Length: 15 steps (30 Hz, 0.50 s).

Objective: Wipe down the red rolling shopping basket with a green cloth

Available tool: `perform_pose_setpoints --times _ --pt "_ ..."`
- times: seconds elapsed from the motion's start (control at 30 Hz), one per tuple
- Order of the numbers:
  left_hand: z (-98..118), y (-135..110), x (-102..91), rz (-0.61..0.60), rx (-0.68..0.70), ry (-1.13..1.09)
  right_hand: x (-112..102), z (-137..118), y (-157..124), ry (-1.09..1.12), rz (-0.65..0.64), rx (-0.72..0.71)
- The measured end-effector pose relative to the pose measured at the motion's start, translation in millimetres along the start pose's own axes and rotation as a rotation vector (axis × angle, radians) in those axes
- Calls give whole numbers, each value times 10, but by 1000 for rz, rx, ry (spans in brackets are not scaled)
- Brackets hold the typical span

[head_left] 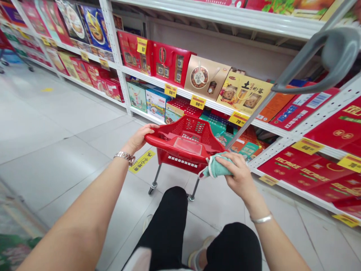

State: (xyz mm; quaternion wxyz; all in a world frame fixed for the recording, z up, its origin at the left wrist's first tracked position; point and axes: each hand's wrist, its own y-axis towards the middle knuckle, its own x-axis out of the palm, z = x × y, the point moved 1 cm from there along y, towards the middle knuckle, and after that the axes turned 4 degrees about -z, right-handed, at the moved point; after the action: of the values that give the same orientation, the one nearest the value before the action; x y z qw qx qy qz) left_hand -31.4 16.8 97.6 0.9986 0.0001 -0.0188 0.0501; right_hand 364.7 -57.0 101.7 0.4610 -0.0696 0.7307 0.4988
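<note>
A red plastic wheeled shopping basket [186, 145] stands on thin metal legs with small castors just ahead of my knees. My left hand [139, 138] is curled over the basket's left rim and holds it. My right hand [235, 173] grips a crumpled teal cloth [216, 168] against the near right rim. A grey pull handle [337, 52] on a long metal rod rises from the basket toward the upper right, with neither hand touching it. The basket's inside is mostly hidden by its angle.
White metal shelves [180, 90] of boxed gift packs with yellow price tags run along the right and far side, close to the basket. A tiled aisle floor [56, 113] stretches to the left, with a yellow floor sticker [141, 161] near the basket.
</note>
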Motion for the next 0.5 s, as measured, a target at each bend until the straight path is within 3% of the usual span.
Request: perform_pose_setpoints --times 0.07,0.17,0.23,0.4,0.5 --pt "-12 27 11 201 42 67 60 -35 60 0 15 18" --pt "-80 -64 61 659 86 232 173 -152 155 -33 30 45" --pt "-158 -202 176 782 82 291 253 -278 230 -75 27 66" --pt "-244 -514 636 525 130 286 476 -717 442 -227 36 140" --pt "-175 -510 730 452 58 325 638 -985 524 -282 63 157"
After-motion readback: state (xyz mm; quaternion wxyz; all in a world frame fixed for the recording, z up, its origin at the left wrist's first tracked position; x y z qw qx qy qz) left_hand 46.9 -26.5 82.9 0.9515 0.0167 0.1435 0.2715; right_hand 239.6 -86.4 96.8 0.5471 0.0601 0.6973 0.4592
